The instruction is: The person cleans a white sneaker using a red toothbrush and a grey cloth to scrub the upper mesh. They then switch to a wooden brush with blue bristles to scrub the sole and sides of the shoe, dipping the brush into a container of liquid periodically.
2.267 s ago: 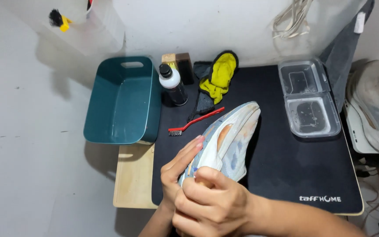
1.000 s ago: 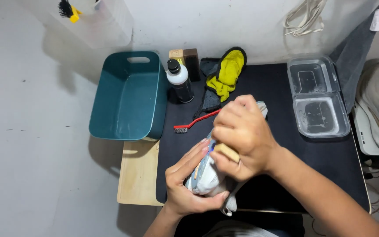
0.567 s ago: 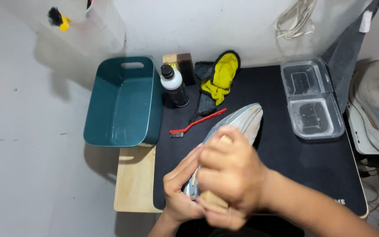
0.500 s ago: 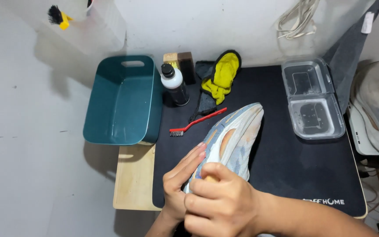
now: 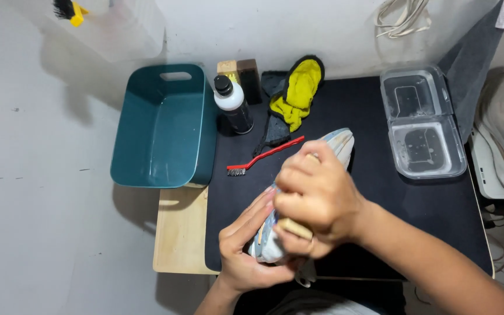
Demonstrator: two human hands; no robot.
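Note:
A pale sneaker (image 5: 338,142) lies on its side over the black mat (image 5: 380,192), toe pointing away from me. My left hand (image 5: 245,245) cups its heel end from below. My right hand (image 5: 316,201) is closed around a wooden-handled brush (image 5: 294,228) and presses it against the middle of the shoe, hiding most of the shoe. Only the brush's wooden end shows under my fingers.
A teal plastic tub (image 5: 164,125) stands at the left, a wooden board (image 5: 179,230) below it. Behind the shoe lie a red thin brush (image 5: 263,156), a black-capped bottle (image 5: 233,105), wooden blocks (image 5: 239,70), a yellow and black cloth (image 5: 296,93). A clear open box (image 5: 421,128) sits right.
My right hand has slid back and forth along the shoe; since half a second ago it moved from the heel up toward the middle. The left hand keeps holding the heel.

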